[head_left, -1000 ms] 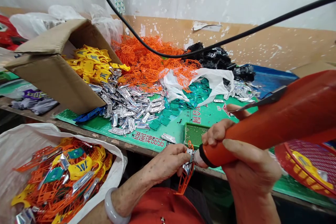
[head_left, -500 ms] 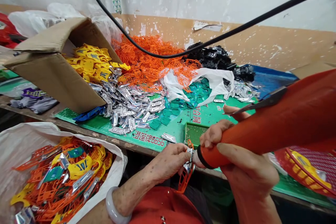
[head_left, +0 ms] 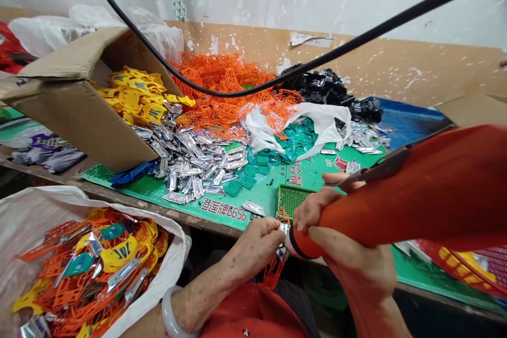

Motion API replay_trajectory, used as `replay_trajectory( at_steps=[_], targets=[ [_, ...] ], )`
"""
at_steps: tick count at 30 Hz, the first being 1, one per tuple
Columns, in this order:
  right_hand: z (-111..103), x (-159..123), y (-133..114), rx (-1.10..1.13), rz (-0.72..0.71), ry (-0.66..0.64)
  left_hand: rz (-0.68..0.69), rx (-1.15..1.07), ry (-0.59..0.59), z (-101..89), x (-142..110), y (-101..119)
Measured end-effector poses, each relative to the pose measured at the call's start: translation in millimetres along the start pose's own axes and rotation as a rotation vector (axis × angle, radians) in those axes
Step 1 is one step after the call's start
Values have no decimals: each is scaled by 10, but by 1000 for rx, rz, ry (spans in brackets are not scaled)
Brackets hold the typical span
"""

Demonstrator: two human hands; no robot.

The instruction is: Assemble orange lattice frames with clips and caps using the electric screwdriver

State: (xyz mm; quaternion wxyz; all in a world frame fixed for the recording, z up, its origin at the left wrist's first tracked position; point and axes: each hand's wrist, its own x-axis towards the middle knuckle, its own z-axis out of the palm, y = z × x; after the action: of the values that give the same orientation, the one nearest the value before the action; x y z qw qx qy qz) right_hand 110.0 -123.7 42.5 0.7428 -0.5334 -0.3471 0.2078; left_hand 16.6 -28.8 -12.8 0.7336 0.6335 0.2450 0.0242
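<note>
My left hand (head_left: 256, 245) pinches a small orange lattice part with a silver piece (head_left: 278, 260) on it, just below the table's front edge. My right hand (head_left: 344, 251) is wrapped round the barrel of a big orange power tool (head_left: 420, 195), whose nose presses against that part. A black cable (head_left: 245, 92) runs from the tool up across the view. A pale bangle (head_left: 169, 312) sits on my left wrist.
On the green mat (head_left: 312, 171) lie silver pieces (head_left: 190, 161), teal pieces (head_left: 253, 171), orange lattices (head_left: 222, 90) and black parts (head_left: 328, 87). A cardboard box (head_left: 79, 100) spills yellow parts. A white bag of assembled pieces (head_left: 95, 264) stands lower left; a red basket (head_left: 471, 266) right.
Both hands and the tool have shifted a little left and up, and the tool fills more of the right side. The grip on the part and tool is unchanged.
</note>
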Motion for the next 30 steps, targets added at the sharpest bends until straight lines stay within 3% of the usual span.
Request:
replay_trajectory(
  at_steps=[11,19,23,30],
  targets=[
    [-33,23,19,-69,-63,-87,15,-78,59,16,20,-41],
    [40,57,-61,174,-82,-74,6,19,77,-73,-96,53],
    [-16,200,-160,232,-116,30,6,126,59,-157,-187,150],
    [-136,501,-108,52,-180,271,70,-33,92,-223,-162,62]
  ],
)
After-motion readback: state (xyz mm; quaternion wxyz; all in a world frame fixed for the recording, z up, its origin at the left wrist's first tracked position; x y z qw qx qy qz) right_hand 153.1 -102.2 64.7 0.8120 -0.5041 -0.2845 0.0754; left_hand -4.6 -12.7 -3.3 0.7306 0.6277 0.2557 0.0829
